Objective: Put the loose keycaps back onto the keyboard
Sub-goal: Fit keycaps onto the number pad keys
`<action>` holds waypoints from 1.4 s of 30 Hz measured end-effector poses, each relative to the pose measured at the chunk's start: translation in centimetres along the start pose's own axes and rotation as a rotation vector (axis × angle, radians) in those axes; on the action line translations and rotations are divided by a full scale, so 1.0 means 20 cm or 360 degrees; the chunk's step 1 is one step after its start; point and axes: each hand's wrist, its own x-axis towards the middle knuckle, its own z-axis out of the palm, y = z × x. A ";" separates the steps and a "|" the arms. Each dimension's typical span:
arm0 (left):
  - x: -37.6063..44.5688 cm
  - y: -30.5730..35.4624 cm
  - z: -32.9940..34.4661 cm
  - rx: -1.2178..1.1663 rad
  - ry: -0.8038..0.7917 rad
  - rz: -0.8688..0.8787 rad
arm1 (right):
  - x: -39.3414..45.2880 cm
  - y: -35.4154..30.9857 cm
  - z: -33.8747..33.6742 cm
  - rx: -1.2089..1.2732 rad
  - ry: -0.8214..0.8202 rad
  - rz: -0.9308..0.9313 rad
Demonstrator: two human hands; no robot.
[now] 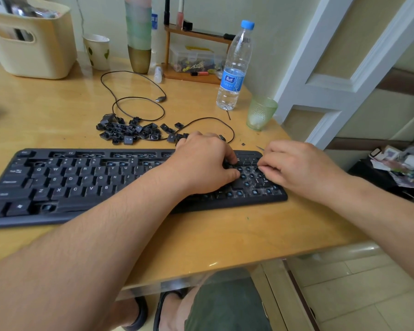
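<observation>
While two hands curl over one keyboard — left hand, right hand grasp unclear.

black keyboard flat on the wooden desk, many sockets bare, worst at the numpad end. loose black keycaps heaped just behind it, some flipped.

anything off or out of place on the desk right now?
Yes. The keyboard has many bare switch sockets, mostly in the top rows and the numpad under both hands. Its missing keycaps lie in a loose pile behind it, tangled with the black cable. Small dark debris dots the table.
</observation>
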 end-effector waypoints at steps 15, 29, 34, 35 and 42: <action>0.00 0.00 -0.01 0.0006 -0.0018 0.0000 | 0.03 -0.02 -0.05 0.0307 -0.0367 0.0490; 0.00 0.00 0.01 -0.0019 -0.0008 -0.0005 | 0.17 -0.04 -0.11 0.0496 -0.0668 0.0947; 0.00 -0.01 0.01 -0.0022 -0.0002 -0.0002 | 0.17 -0.07 -0.12 0.0432 -0.0662 0.0917; 0.00 -0.01 0.01 -0.0021 -0.0003 -0.0003 | 0.16 -0.07 -0.12 0.0419 -0.0647 0.0904; 0.00 0.00 0.00 -0.0015 0.0005 -0.0006 | 0.13 -0.08 -0.09 0.0385 -0.0662 0.0842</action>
